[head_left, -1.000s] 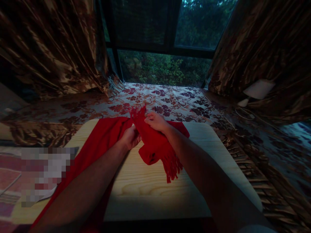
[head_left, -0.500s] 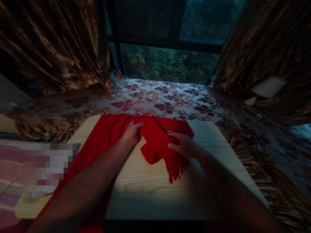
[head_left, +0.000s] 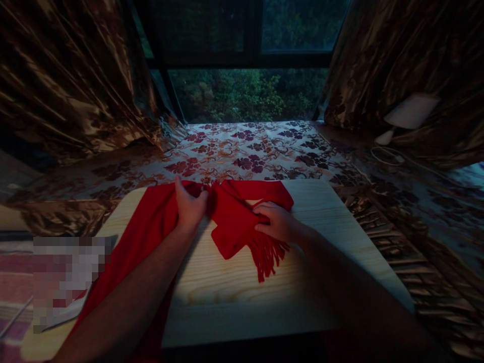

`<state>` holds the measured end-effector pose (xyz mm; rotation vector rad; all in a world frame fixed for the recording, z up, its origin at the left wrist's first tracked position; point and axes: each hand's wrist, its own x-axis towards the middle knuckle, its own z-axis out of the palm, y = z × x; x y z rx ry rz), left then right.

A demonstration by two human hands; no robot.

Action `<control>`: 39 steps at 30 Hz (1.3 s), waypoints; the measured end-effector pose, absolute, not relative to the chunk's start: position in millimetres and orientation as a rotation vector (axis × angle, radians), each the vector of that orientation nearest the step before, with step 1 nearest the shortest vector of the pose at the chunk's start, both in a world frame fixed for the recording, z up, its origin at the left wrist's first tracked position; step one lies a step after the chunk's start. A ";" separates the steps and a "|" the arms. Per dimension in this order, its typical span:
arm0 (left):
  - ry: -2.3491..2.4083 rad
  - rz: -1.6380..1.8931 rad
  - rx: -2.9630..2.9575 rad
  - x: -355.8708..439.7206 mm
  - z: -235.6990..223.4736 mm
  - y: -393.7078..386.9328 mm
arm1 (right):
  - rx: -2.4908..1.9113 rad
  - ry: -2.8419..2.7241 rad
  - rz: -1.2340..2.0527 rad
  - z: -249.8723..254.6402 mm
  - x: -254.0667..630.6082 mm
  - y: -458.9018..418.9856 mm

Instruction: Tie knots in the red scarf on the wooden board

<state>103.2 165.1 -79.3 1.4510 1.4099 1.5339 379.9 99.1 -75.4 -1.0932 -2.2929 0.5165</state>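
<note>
A red fringed scarf (head_left: 234, 222) lies across a pale wooden board (head_left: 321, 227), one end trailing down to the lower left. My left hand (head_left: 189, 204) is closed around the scarf where it bunches near the board's far edge. My right hand (head_left: 276, 222) rests on the folded part to the right, fingers curled on the cloth just above the fringe (head_left: 266, 254), which hangs toward me.
The board sits on a floral-patterned cloth (head_left: 245, 151) in front of a dark window (head_left: 242, 91). Brown patterned curtains (head_left: 68, 85) hang on both sides. A white lamp (head_left: 408, 113) and a cord lie at the right. A blurred patch covers something at the lower left.
My right hand came down from holding up the fringed end and now presses the folded scarf on the board. My left hand shifted slightly left and gathered the cloth.
</note>
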 end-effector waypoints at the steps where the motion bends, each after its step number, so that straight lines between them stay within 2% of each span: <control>1: 1.475 1.555 1.657 105.4 -75.9 158.8 | -1.093 -2.302 0.504 -75.4 380.0 98.8; 4: 1.306 1.248 2.219 114.8 -69.2 143.1 | -1.093 -2.331 0.465 -74.6 379.8 98.3; 8: 1.127 0.672 2.389 125.4 -75.3 137.7 | -1.089 -2.354 0.420 -74.2 380.6 98.7; 14: 1.248 0.390 2.539 127.8 -80.2 137.3 | -1.210 -2.281 0.360 -69.3 384.7 97.7; 17: 1.277 0.336 2.574 127.0 -80.1 137.2 | -1.296 -2.223 0.277 -54.4 388.4 91.1; 21: 1.292 0.323 2.551 125.8 -82.2 140.2 | -1.508 -2.442 0.386 -28.6 389.5 75.6; 27: 1.283 0.315 2.515 124.3 -81.2 143.0 | -1.717 -2.551 0.231 -16.8 376.3 61.2; 31: 1.267 0.300 2.490 124.4 -78.7 142.4 | -1.612 -2.569 0.399 -22.5 376.3 65.7; 36: 1.262 0.295 2.474 124.2 -76.5 143.9 | -1.478 -2.253 0.152 -39.5 385.3 84.5; 39: 1.273 0.290 2.487 126.9 -72.0 144.9 | -1.346 -2.267 0.140 -57.6 389.3 101.6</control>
